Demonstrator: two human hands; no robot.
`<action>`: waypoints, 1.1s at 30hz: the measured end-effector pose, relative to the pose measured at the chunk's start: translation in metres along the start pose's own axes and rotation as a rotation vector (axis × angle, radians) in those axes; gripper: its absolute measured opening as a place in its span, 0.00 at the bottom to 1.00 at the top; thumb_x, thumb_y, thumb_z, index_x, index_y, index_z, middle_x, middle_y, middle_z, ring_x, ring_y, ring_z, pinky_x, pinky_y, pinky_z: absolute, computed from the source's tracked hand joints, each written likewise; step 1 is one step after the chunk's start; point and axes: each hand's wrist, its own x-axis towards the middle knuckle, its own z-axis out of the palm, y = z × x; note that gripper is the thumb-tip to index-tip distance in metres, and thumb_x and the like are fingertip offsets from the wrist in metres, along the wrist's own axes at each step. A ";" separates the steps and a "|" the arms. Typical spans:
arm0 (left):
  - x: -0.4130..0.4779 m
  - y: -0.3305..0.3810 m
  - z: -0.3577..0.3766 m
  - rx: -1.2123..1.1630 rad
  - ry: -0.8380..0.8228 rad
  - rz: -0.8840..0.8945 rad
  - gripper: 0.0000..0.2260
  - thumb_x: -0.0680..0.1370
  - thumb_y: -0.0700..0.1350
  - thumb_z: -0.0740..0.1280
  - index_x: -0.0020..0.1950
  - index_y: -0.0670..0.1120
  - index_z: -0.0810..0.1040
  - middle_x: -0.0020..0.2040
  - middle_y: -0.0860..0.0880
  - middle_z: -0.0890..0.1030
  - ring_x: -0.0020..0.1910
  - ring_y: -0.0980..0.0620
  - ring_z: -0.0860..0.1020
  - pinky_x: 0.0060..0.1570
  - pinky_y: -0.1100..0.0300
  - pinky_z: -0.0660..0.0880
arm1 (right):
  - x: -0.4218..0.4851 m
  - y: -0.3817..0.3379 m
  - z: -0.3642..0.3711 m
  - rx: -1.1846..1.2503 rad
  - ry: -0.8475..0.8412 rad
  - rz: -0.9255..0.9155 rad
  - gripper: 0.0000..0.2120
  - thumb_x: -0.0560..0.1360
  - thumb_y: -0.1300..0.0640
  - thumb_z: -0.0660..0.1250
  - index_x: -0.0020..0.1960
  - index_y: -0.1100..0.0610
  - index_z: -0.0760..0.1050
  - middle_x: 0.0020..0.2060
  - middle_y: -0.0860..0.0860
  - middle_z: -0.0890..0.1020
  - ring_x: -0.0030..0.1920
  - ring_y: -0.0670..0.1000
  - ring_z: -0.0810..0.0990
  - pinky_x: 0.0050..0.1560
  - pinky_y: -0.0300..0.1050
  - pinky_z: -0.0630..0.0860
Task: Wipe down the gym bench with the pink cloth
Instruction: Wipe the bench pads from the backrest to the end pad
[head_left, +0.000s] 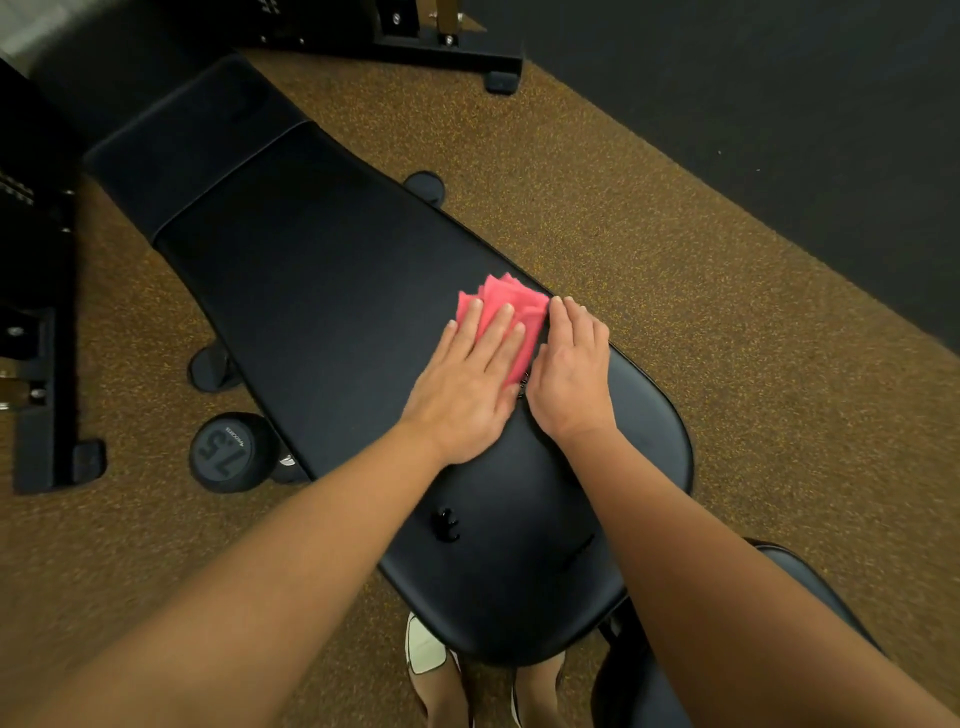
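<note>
We are in the wiping step: our left hand (470, 387) lies flat with straight fingers pressing the folded pink cloth (511, 318) onto the gym bench (322, 270), and our right hand (571, 379) rests flat, fingers straight, just beside it at the cloth's right edge, grasping nothing. The cloth sits near the bench's right edge, about midway along the pad. The bench's long axis runs from us, lower right, away to the upper left, so we judge the next move should push the cloth along that line with even pressure.
</note>
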 end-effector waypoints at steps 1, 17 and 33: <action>-0.005 -0.008 -0.001 0.008 -0.017 0.090 0.28 0.81 0.56 0.46 0.79 0.47 0.46 0.80 0.48 0.44 0.77 0.46 0.36 0.76 0.47 0.43 | 0.000 0.000 0.000 0.019 0.006 -0.003 0.26 0.77 0.58 0.48 0.70 0.69 0.64 0.67 0.66 0.69 0.67 0.66 0.67 0.69 0.61 0.63; -0.008 0.009 0.001 0.028 -0.042 0.035 0.29 0.82 0.58 0.46 0.79 0.48 0.42 0.79 0.49 0.40 0.76 0.46 0.33 0.76 0.46 0.42 | -0.012 0.014 -0.016 -0.101 -0.084 -0.099 0.29 0.76 0.54 0.47 0.73 0.66 0.61 0.72 0.63 0.66 0.73 0.63 0.62 0.74 0.57 0.56; 0.001 0.004 -0.003 0.103 -0.070 0.236 0.29 0.81 0.57 0.46 0.79 0.49 0.44 0.79 0.50 0.42 0.76 0.45 0.34 0.75 0.47 0.40 | -0.061 0.048 -0.024 -0.236 0.167 0.009 0.21 0.76 0.50 0.61 0.65 0.59 0.73 0.57 0.59 0.74 0.54 0.60 0.69 0.54 0.57 0.69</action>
